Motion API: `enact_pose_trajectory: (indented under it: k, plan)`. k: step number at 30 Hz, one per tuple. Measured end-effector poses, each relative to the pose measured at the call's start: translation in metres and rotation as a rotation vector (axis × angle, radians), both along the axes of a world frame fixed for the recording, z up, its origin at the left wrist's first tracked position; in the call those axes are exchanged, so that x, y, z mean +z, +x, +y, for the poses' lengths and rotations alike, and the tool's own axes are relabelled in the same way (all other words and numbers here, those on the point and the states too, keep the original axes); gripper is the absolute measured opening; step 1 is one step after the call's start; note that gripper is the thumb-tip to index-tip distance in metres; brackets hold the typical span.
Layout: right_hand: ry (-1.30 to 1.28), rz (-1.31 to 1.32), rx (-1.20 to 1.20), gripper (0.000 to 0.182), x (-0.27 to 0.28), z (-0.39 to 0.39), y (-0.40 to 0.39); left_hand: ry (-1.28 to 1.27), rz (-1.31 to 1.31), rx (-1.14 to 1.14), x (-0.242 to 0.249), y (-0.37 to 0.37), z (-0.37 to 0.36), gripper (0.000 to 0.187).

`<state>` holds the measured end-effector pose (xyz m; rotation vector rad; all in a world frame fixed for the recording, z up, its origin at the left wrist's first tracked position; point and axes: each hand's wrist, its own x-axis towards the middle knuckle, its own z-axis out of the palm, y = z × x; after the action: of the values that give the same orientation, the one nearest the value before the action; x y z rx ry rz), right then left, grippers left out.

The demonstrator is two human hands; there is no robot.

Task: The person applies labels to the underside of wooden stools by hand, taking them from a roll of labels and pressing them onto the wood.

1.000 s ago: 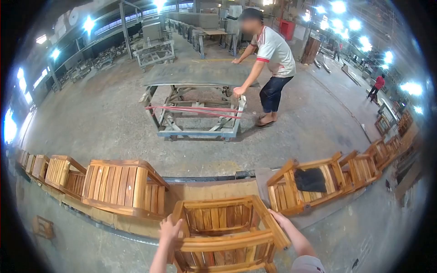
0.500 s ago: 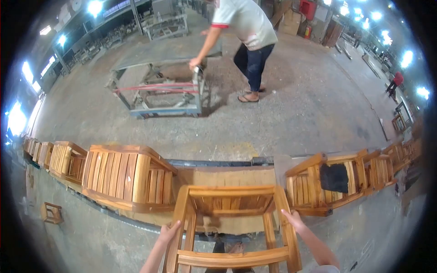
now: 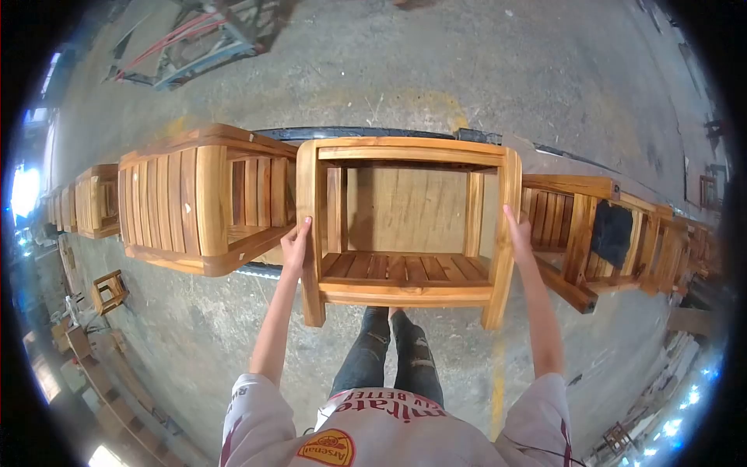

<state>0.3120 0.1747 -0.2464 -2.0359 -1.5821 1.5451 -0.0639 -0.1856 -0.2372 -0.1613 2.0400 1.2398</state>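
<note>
Both hands hold a wooden frame piece [image 3: 405, 293] with a slatted shelf, over the line in front of my body. My left hand [image 3: 295, 244] grips its left side post, thumb up along the wood. On the opposite post is my right hand [image 3: 519, 233], its fingers wrapped around the outer edge. Through the open frame a flat tan board [image 3: 408, 210] shows. A slatted wooden piece [image 3: 179, 198] lies just left of the held one. To the right sits another wooden piece [image 3: 577, 237] with a black cloth [image 3: 612, 232] on it.
More wooden pieces [image 3: 97, 201] continue along the line at the left, and others [image 3: 669, 253] at the right. A small wooden stool [image 3: 110, 292] stands on the floor at the lower left. A metal cart [image 3: 206, 47] with red straps is at the upper left.
The view has tipped downward. The held piece has turned, so its slatted shelf now shows near my body. The person by the cart has left the view, apart from a possible trace at the top edge.
</note>
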Motion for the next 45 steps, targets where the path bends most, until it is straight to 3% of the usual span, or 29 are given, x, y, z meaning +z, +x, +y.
enact_pose_trajectory:
  k: [3,4,7,10,14,17,22,23,28,30,33,36,41,45]
  plan:
    - [0.095,-0.137,0.014,0.082,-0.005,0.002,-0.011,-0.052,-0.109,0.031,-0.002,-0.004,0.002,0.064]
    - [0.138,-0.189,0.011,0.08,-0.002,-0.004,-0.015,-0.095,-0.046,0.022,0.001,-0.007,0.005,0.068]
    - [0.235,0.133,-0.088,0.067,-0.013,-0.003,-0.006,-0.163,0.277,-0.116,-0.015,-0.038,0.045,0.069]
    - [0.329,-0.123,-0.149,0.057,0.006,-0.004,-0.025,-0.243,0.602,-0.248,-0.036,-0.082,0.108,0.063]
    - [0.422,-0.203,-0.112,0.056,-0.008,-0.002,-0.017,-0.466,0.849,-0.375,-0.019,-0.11,0.201,0.057]
    - [0.445,-0.202,-0.116,0.054,-0.01,-0.002,-0.017,-0.554,0.917,-0.564,-0.018,-0.079,0.265,0.057]
    - [0.564,-0.208,-0.123,0.034,-0.001,-0.003,-0.026,-0.18,0.777,-1.012,0.0,0.044,0.379,0.053]
    - [0.619,-0.185,-0.134,0.031,-0.003,-0.003,-0.025,-0.029,0.855,-0.946,-0.018,0.075,0.399,0.053]
    - [0.656,0.008,-0.368,0.029,-0.017,-0.008,-0.014,0.023,1.067,-1.204,-0.01,0.164,0.458,0.049]
    - [0.691,0.011,-0.422,0.031,-0.012,-0.01,-0.014,0.06,1.173,-1.283,-0.013,0.188,0.458,0.05]
    - [0.777,0.328,-0.665,0.032,-0.03,-0.015,0.005,0.147,1.328,-1.46,-0.017,0.222,0.445,0.052]
    - [0.747,0.29,-0.663,0.031,0.013,-0.031,0.021,0.166,1.328,-1.726,-0.006,0.271,0.393,0.058]
    - [0.753,0.246,-0.422,0.023,0.102,-0.07,0.075,0.204,0.989,-2.029,0.011,0.353,0.283,0.062]
    - [0.564,0.313,-0.371,0.021,0.121,-0.103,0.109,0.41,0.706,-2.198,-0.007,0.437,0.173,0.051]
